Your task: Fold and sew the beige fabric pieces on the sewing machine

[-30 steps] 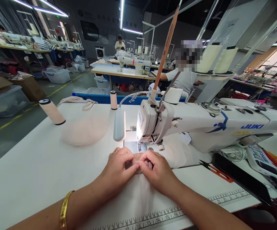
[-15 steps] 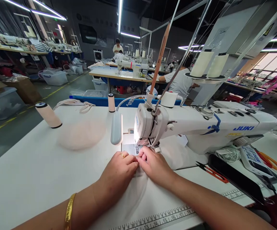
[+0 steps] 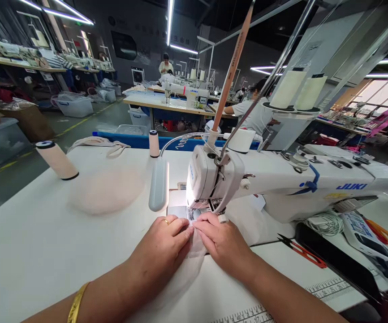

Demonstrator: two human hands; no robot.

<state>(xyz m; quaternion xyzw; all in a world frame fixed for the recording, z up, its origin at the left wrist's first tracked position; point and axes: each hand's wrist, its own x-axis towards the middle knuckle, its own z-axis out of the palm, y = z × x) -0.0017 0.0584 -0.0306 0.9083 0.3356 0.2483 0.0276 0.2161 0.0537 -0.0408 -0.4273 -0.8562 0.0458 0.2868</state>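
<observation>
Just in front of the presser foot of a white sewing machine (image 3: 210, 179), both hands work on a thin, sheer, pale fabric (image 3: 198, 246). My left hand (image 3: 167, 237), with a gold ring, is closed on the fabric's edge left of the needle area. Close beside it, my right hand (image 3: 224, 242) has its fingers pressed together on the same fabric, tips almost meeting the left ones. The fabric trails down toward the table's front edge. A small lamp (image 3: 159, 186) lights the needle plate. Under the fingertips the fabric's edge is hard to make out.
To the right lie thread snips (image 3: 303, 252), a black phone-like slab (image 3: 337, 260), a coiled cable (image 3: 325, 223) and orange-handled scissors (image 3: 385, 234). Two peach thread cones (image 3: 58, 161) and a pale sheer piece (image 3: 108, 190) are on the left. A printed ruler (image 3: 247, 316) runs along the front edge.
My right hand's curled fingers have straightened and lie flatter on the fabric. Both hands remain close together by the needle. The view has shifted slightly.
</observation>
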